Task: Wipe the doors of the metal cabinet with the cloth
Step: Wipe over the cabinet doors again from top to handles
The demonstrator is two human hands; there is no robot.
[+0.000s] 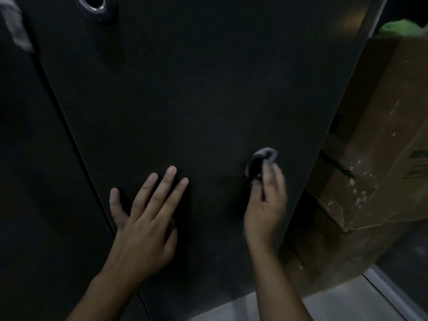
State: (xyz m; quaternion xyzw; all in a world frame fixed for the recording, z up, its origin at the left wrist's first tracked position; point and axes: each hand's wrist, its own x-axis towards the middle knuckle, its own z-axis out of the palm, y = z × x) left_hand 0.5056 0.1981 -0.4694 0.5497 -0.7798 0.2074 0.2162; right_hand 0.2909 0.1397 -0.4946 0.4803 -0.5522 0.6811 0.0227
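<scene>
While the left cabinet door (27, 158) sits dark at the far left, the left hand (143, 218) lies flat on the big right cabinet door (196, 89), with its fingers straight and spread out. Next to it, low on the same door, the right hand (266, 209) pinches a small grey cloth (269, 155) and holds it on the metal. A brown cardboard box (382, 135) stands just beside the cabinet on the right.
</scene>
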